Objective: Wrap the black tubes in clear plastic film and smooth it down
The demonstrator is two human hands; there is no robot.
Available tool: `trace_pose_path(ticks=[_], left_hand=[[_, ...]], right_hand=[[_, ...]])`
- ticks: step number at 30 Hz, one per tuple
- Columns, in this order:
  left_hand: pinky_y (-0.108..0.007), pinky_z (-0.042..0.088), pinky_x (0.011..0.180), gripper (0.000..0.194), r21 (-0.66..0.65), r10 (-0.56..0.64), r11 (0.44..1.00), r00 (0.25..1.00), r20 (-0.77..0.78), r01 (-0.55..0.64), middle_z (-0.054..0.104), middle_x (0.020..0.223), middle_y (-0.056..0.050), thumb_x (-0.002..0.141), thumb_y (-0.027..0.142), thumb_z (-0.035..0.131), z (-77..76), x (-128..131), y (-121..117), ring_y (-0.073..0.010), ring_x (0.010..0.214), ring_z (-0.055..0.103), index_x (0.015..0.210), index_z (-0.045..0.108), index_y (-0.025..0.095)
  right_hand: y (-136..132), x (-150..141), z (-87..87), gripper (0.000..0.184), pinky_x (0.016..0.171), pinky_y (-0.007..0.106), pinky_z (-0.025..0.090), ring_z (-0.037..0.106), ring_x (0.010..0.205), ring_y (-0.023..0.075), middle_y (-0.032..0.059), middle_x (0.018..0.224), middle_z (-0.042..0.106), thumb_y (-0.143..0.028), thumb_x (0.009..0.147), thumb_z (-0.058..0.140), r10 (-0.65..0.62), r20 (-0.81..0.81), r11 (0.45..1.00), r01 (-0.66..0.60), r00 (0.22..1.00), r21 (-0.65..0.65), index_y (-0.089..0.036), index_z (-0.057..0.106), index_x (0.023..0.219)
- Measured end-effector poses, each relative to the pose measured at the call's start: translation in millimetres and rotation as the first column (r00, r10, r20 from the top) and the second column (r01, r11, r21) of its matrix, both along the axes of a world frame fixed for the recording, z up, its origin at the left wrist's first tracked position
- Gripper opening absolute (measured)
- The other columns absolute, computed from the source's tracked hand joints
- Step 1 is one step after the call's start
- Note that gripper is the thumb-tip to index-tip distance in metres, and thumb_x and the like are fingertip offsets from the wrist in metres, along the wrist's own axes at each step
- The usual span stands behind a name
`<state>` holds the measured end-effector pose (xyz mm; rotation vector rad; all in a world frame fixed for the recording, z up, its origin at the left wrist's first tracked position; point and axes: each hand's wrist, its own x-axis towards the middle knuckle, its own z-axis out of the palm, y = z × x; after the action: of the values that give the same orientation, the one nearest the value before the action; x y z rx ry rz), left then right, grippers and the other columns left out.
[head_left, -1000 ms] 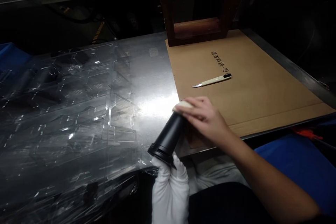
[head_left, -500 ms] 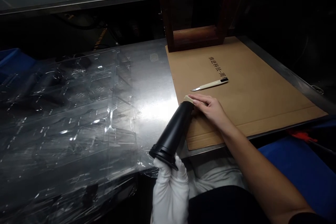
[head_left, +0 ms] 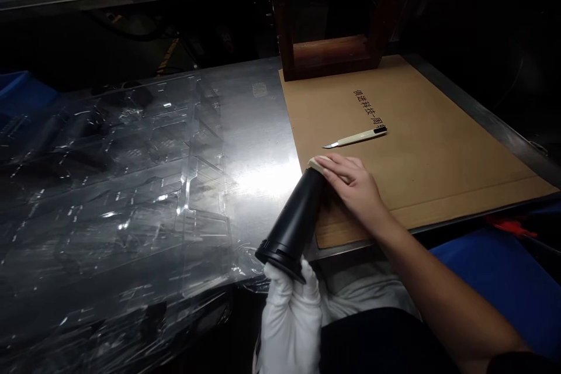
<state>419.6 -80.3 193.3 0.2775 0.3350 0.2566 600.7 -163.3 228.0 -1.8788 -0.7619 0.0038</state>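
Note:
My left hand [head_left: 291,312], in a white glove, grips the flanged lower end of a black plastic tube [head_left: 294,216]. The tube tilts up and away to the right, over the table's front edge. My bare right hand [head_left: 353,184] is closed on a small pale pad [head_left: 316,164], pressed to the tube's far end. What the pad is made of I cannot tell. Just beyond the right hand, a craft knife [head_left: 357,138] with a cream handle lies on the cardboard sheet [head_left: 438,146], its blade pointing left.
Clear plastic trays [head_left: 131,198] in thin film cover the left of the metal table [head_left: 249,128]. A dark reddish wooden frame [head_left: 335,52] stands at the back of the cardboard. A blue container [head_left: 495,280] sits at the lower right, near something red [head_left: 512,227].
The whole view has shifted slightly. Both hands keep hold of the tube and the pad; the right hand's fingers have turned a little over the tube's end.

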Motion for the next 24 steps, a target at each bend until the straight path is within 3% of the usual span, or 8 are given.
trace_pose_path(ticks=[2, 5, 6, 9, 12, 15, 19, 24], left_hand=[[-0.042, 0.052, 0.085, 0.029, -0.011, 0.017, 1.000, 0.999, -0.031, -0.017, 0.058, 0.122, -0.009, 0.090, 0.030, 0.055, 0.2, 1, -1, -0.0213, 0.101, 0.061, 0.117, 0.057, 0.020], [-0.043, 0.052, 0.084, 0.030, -0.023, 0.025, 0.999, 0.999, -0.047, -0.026, 0.058, 0.122, -0.010, 0.089, 0.031, 0.055, 0.1, 1, -3, -0.0220, 0.101, 0.060, 0.117, 0.056, 0.019], [-0.044, 0.052, 0.084, 0.032, -0.026, 0.026, 0.999, 0.999, -0.047, -0.027, 0.058, 0.121, -0.010, 0.089, 0.032, 0.055, -0.1, 0, -4, -0.0225, 0.101, 0.061, 0.118, 0.056, 0.018], [-0.037, 0.052, 0.088, 0.026, -0.043, 0.024, 0.999, 0.999, -0.025, -0.025, 0.065, 0.118, -0.005, 0.093, 0.030, 0.048, -1.5, -1, -7, -0.0167, 0.099, 0.064, 0.116, 0.060, 0.023], [-0.017, 0.046, 0.094, 0.036, -0.076, 0.010, 0.997, 0.996, 0.085, -0.004, 0.070, 0.113, 0.006, 0.099, 0.022, 0.033, -2.5, 1, -10, -0.0046, 0.099, 0.064, 0.109, 0.065, 0.034], [-0.013, 0.041, 0.097, 0.040, -0.080, 0.001, 0.997, 0.985, 0.173, 0.013, 0.070, 0.115, 0.006, 0.099, 0.022, 0.030, -0.9, 4, -14, -0.0029, 0.104, 0.063, 0.111, 0.066, 0.033], [-0.014, 0.044, 0.096, 0.037, -0.093, 0.022, 0.996, 0.990, 0.142, -0.009, 0.071, 0.114, 0.003, 0.098, 0.021, 0.035, 7.0, 7, -18, -0.0056, 0.103, 0.064, 0.109, 0.068, 0.031], [-0.016, 0.048, 0.093, 0.034, -0.124, 0.098, 0.987, 0.995, -0.008, -0.098, 0.073, 0.110, 0.002, 0.097, 0.018, 0.039, 13.5, 9, -20, -0.0066, 0.099, 0.066, 0.105, 0.070, 0.028]], right_hand=[[-3, -9, 2.2, 0.031, 0.098, 0.043, 0.044, 0.049, 0.111, 0.0220, 0.0018, 0.121, 0.062, -0.022, 0.089, 0.054, 0.023, 0.001, 1.000, -0.023, 1.000, -0.012, -0.033, 0.064, 0.116], [-7, -22, 8.4, 0.033, 0.098, 0.041, 0.044, 0.046, 0.113, 0.0216, 0.0013, 0.130, 0.056, -0.019, 0.089, 0.054, 0.241, 0.059, 0.970, -0.239, 0.969, -0.033, -0.032, 0.063, 0.118], [-7, -21, 8.4, 0.033, 0.099, 0.040, 0.043, 0.046, 0.113, 0.0213, 0.0008, 0.130, 0.056, -0.019, 0.088, 0.054, 0.252, 0.064, 0.968, -0.250, 0.966, -0.030, -0.032, 0.063, 0.117], [-2, 7, -1.3, 0.027, 0.101, 0.041, 0.042, 0.050, 0.113, 0.0218, 0.0019, 0.122, 0.062, -0.023, 0.087, 0.058, 0.063, -0.043, 0.998, -0.062, 0.997, 0.016, -0.031, 0.067, 0.111], [1, 42, -15.2, 0.023, 0.100, 0.039, 0.043, 0.059, 0.109, 0.0219, 0.0028, 0.109, 0.069, -0.027, 0.085, 0.060, 0.130, -0.263, 0.988, -0.103, 0.956, 0.113, -0.026, 0.070, 0.105], [-5, 55, -23.8, 0.025, 0.102, 0.037, 0.041, 0.059, 0.112, 0.0212, 0.0027, 0.113, 0.068, -0.030, 0.084, 0.061, 0.096, -0.334, 0.972, -0.015, 0.938, 0.236, -0.024, 0.070, 0.107], [-17, 44, -24.1, 0.029, 0.105, 0.038, 0.039, 0.056, 0.116, 0.0204, 0.0026, 0.119, 0.066, -0.032, 0.085, 0.061, -0.017, -0.324, 0.943, 0.123, 0.946, 0.310, -0.025, 0.066, 0.112], [-18, -6, 2.1, 0.029, 0.102, 0.044, 0.041, 0.052, 0.115, 0.0223, 0.0031, 0.121, 0.063, -0.026, 0.088, 0.056, -0.056, -0.058, 0.996, 0.060, 0.997, 0.061, -0.029, 0.065, 0.116]])
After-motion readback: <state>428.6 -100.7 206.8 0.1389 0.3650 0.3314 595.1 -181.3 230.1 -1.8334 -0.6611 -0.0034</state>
